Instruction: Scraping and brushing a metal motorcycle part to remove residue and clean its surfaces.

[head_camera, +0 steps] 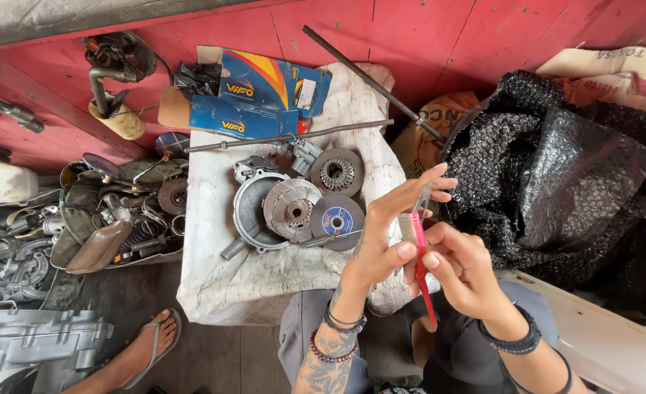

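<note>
Two hands met over our lap, just right of the white cloth-covered block [213, 284]. Our left hand [385, 244] pinched the head of a pink plastic toothbrush [419, 266], thumb and forefinger clamped, other fingers fanned up beside a small grey metal part [424, 197] we couldn't identify. Our right hand [465, 273] gripped the brush handle, wrist bent inward. We judged short strokes with both wrists braced best. Round grey clutch parts [290, 208] lay on the cloth nearby.

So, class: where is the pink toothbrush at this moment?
In the head view, the pink toothbrush sits right of centre, pinched between the left hand and right hand, just right of the white cloth.
</note>
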